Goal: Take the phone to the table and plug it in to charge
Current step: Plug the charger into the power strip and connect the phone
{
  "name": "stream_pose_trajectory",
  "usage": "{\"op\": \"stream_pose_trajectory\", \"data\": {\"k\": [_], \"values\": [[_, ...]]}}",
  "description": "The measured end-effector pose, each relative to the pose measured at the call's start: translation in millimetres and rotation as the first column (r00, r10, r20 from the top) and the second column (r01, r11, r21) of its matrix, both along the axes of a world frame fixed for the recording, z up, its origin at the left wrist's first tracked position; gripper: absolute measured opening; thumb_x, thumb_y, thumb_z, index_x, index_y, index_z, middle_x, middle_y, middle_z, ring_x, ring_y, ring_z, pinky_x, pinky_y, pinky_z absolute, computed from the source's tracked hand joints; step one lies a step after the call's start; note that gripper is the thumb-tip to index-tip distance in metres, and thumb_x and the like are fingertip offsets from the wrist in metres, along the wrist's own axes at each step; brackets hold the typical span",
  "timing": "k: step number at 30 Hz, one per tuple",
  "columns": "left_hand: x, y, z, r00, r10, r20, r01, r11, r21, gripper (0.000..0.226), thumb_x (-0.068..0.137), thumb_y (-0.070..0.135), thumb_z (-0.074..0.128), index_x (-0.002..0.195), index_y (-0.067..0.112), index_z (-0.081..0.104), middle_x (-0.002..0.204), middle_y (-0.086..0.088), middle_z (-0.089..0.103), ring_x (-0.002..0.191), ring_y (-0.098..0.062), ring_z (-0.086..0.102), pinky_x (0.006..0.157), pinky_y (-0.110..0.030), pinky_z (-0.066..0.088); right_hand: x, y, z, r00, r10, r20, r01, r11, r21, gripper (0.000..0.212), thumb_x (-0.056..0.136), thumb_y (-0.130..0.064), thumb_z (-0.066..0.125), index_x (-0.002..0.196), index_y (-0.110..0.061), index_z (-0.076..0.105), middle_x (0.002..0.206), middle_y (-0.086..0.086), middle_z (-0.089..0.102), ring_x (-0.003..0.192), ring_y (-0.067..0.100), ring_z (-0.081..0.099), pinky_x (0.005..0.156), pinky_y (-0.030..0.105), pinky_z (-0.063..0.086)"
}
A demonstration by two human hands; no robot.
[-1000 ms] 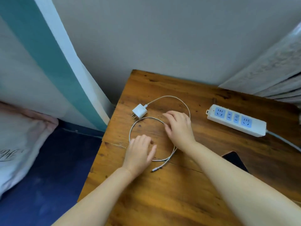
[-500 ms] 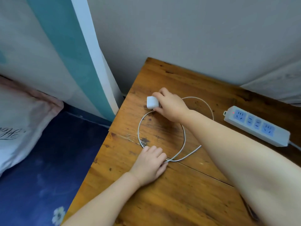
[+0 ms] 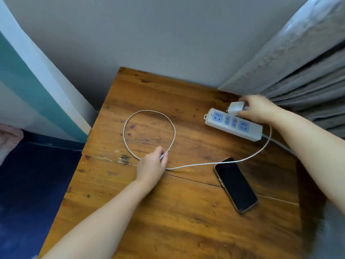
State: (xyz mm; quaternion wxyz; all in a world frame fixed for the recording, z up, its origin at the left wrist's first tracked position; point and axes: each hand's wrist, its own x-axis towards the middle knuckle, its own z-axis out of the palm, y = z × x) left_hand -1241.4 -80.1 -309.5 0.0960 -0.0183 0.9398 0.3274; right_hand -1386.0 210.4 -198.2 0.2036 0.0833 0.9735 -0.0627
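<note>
A black phone [image 3: 235, 184] lies screen-up on the wooden table [image 3: 186, 221], right of centre. My right hand [image 3: 259, 109] grips the white charger adapter [image 3: 235, 107] just above the white power strip [image 3: 233, 124], near its blue sockets. The white cable [image 3: 173, 133] runs from the adapter, across the top corner of the phone, and loops on the table. My left hand [image 3: 152, 165] pinches the cable's free end at the bottom of the loop.
A grey curtain [image 3: 308, 71] hangs at the right, close behind the power strip. The grey wall [image 3: 168, 34] backs the table. At the left are a teal and white panel [image 3: 37, 90] and dark blue bedding [image 3: 28, 184] below the table's edge.
My right hand has carried the adapter from the table's left side over to the power strip. The cable has been drawn out across the table. My left hand has closed on the cable end.
</note>
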Motion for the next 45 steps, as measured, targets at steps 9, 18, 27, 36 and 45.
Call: {"op": "stream_pose_trajectory", "data": {"k": [9, 18, 27, 36, 45], "values": [[3.9, 16.4, -4.8, 0.999, 0.026, 0.030, -0.025, 0.999, -0.027, 0.017, 0.092, 0.029, 0.050, 0.097, 0.015, 0.058, 0.077, -0.014, 0.069, 0.078, -0.038, 0.062, 0.059, -0.034, 0.040, 10.3, 17.4, -4.1, 0.967, 0.204, 0.153, -0.226, 0.964, 0.140, 0.050, 0.082, -0.025, 0.067, 0.128, -0.016, 0.052, 0.118, 0.015, 0.048, 0.092, 0.027, 0.053, 0.074, 0.034, 0.044], [9.2, 26.4, -5.4, 0.998, 0.047, 0.045, -0.045, 0.998, -0.038, 0.017, 0.092, 0.030, 0.050, 0.094, 0.015, 0.058, 0.077, -0.012, 0.070, 0.077, -0.037, 0.062, 0.057, -0.033, 0.039, 9.1, 0.4, -2.6, 0.937, 0.281, 0.206, -0.324, 0.921, 0.218, 0.040, 0.083, -0.029, 0.068, 0.115, -0.007, 0.060, 0.115, 0.017, 0.048, 0.081, 0.025, 0.052, 0.066, 0.033, 0.043], [9.1, 28.4, 1.6, 0.997, 0.045, 0.067, -0.043, 0.999, -0.030, 0.019, 0.092, 0.031, 0.049, 0.092, 0.014, 0.059, 0.078, -0.012, 0.069, 0.077, -0.036, 0.061, 0.059, -0.036, 0.044, 10.5, -13.7, -8.2, 0.897, 0.352, 0.266, -0.427, 0.845, 0.323, 0.032, 0.085, -0.022, 0.066, 0.108, 0.001, 0.062, 0.127, 0.020, 0.044, 0.077, 0.025, 0.053, 0.066, 0.032, 0.048], [19.1, 35.7, 28.4, 0.999, 0.047, -0.002, -0.047, 0.995, 0.083, 0.017, 0.091, 0.029, 0.054, 0.089, 0.014, 0.062, 0.074, -0.008, 0.068, 0.075, -0.033, 0.060, 0.059, -0.035, 0.042, 11.0, -30.2, -7.3, 0.867, 0.367, 0.337, -0.486, 0.770, 0.413, 0.044, 0.087, -0.015, 0.064, 0.126, 0.000, 0.051, 0.132, 0.020, 0.043, 0.102, 0.034, 0.056, 0.077, 0.038, 0.050], [36.4, 71.7, 63.0, 0.985, -0.092, -0.143, 0.124, 0.963, 0.239, 0.013, 0.090, 0.024, 0.058, 0.088, 0.013, 0.064, 0.070, -0.005, 0.067, 0.072, -0.032, 0.062, 0.062, -0.039, 0.048, 154.6, -72.2, 12.8, 0.923, 0.323, -0.208, -0.383, 0.811, -0.442, 0.035, 0.094, -0.010, 0.047, 0.128, -0.013, 0.055, 0.123, 0.008, 0.060, 0.097, 0.019, 0.063, 0.091, 0.033, 0.050]]}}
